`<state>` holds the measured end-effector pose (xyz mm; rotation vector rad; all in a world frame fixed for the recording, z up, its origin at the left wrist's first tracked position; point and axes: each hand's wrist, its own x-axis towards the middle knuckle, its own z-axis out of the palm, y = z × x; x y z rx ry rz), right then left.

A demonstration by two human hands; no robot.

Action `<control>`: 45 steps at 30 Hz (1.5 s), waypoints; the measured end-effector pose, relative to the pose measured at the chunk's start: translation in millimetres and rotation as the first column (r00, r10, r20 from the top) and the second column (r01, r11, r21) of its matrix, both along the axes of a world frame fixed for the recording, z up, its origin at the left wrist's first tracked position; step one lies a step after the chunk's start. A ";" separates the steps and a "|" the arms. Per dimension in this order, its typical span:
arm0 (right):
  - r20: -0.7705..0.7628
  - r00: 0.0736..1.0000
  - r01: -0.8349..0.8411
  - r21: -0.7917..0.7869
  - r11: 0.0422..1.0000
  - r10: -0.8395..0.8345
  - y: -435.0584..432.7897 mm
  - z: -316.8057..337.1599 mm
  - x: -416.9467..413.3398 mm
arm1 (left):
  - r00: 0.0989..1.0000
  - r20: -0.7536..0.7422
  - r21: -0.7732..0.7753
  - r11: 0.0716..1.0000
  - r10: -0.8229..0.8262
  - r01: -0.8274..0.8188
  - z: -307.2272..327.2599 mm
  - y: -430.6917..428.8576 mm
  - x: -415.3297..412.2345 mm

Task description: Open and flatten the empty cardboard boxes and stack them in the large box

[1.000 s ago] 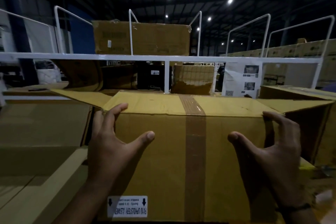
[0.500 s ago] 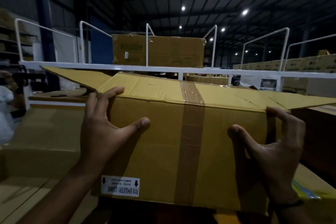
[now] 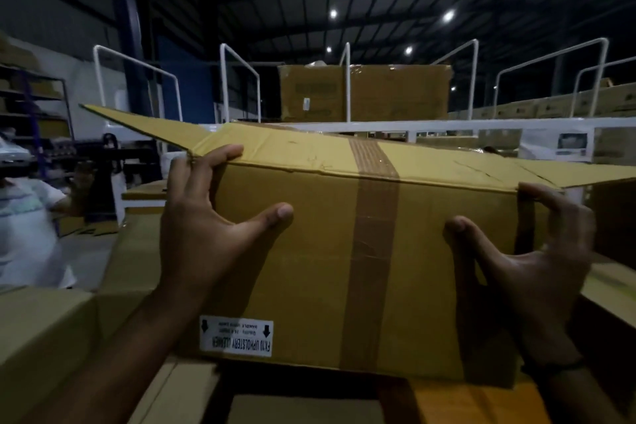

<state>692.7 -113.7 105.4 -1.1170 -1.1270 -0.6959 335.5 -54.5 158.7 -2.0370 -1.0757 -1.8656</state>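
A brown cardboard box (image 3: 320, 251) fills the middle of the head view, lifted off the pile and tilted up on its left. A strip of brown tape runs down its near face and a white label sits upside down at the lower left. Side flaps stick out to the left and right at the top. My left hand (image 3: 206, 227) grips the box's upper left corner, fingers over the top edge, thumb on the near face. My right hand (image 3: 530, 265) clamps the right end, fingers around the corner.
More cardboard boxes (image 3: 51, 337) lie below and to the left. A white railed metal frame (image 3: 447, 126) crosses behind, with a big box (image 3: 364, 93) on it. A person in a white shirt (image 3: 27, 227) stands at the left edge. Stacked cartons (image 3: 557, 107) line the far right.
Both hands have raised the box off the pile and swung it upward and slightly left. The view turned left, bringing the person at the left edge into sight.
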 end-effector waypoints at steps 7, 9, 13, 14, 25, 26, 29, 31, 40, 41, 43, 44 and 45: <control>-0.017 1.000 -0.019 -0.070 0.997 0.018 15.8 -18.2 -99.8 | 1.000 -0.024 -0.049 0.999 0.009 -0.010 -18.5 19.0 -99.8; -0.021 0.999 -0.045 -0.089 0.995 0.043 20.3 -19.5 -117.9 | 1.000 -0.011 -0.063 0.998 0.023 -0.024 -23.1 19.9 -118.9; -0.018 0.994 -0.109 -0.100 0.989 0.107 26.5 -20.7 -148.3 | 0.998 0.017 -0.105 0.993 0.060 -0.058 -31.0 15.0 -146.6; -0.017 0.992 -0.124 -0.108 0.986 0.123 26.5 -21.0 -154.7 | 0.997 0.014 -0.110 0.991 0.071 -0.069 -32.5 13.3 -151.9; -0.025 0.963 -0.270 -0.095 0.958 0.269 26.1 -20.8 -199.2 | 0.984 0.026 -0.109 0.979 0.174 -0.171 -41.1 -8.1 -198.1; -0.030 0.963 -0.271 -0.086 0.959 0.269 24.5 -21.2 -206.6 | 0.984 0.029 -0.106 0.980 0.175 -0.171 -42.1 -10.4 -204.6; -0.041 0.962 -0.271 -0.098 0.958 0.268 23.1 -20.2 -230.7 | 0.987 0.022 -0.102 0.982 0.160 -0.157 -36.5 -10.9 -228.2; -0.039 0.969 -0.247 -0.099 0.964 0.244 22.3 -21.4 -247.2 | 0.988 0.016 -0.104 0.983 0.152 -0.149 -33.5 -8.7 -246.9; -0.040 0.995 -0.090 -0.069 0.993 0.088 1.6 -40.7 -364.9 | 0.999 0.007 -0.128 0.991 0.031 -0.030 -53.3 5.5 -361.8; -0.040 0.996 -0.083 -0.066 0.994 0.080 0.0 -40.4 -378.9 | 1.000 0.020 -0.125 0.992 0.012 -0.009 -55.3 7.1 -374.8; -0.030 0.997 -0.071 -0.066 0.995 0.069 -2.3 -40.7 -403.2 | 0.999 0.034 -0.109 0.994 -0.021 0.024 -59.6 8.5 -397.2; -0.024 0.998 -0.062 -0.069 0.996 0.061 -3.3 -41.5 -413.2 | 0.999 0.034 -0.099 0.995 -0.023 0.026 -62.9 8.8 -406.7; -0.020 0.998 -0.056 -0.070 0.996 0.054 -4.3 -43.0 -422.1 | 0.999 0.037 -0.094 0.995 -0.019 0.023 -67.6 8.2 -415.2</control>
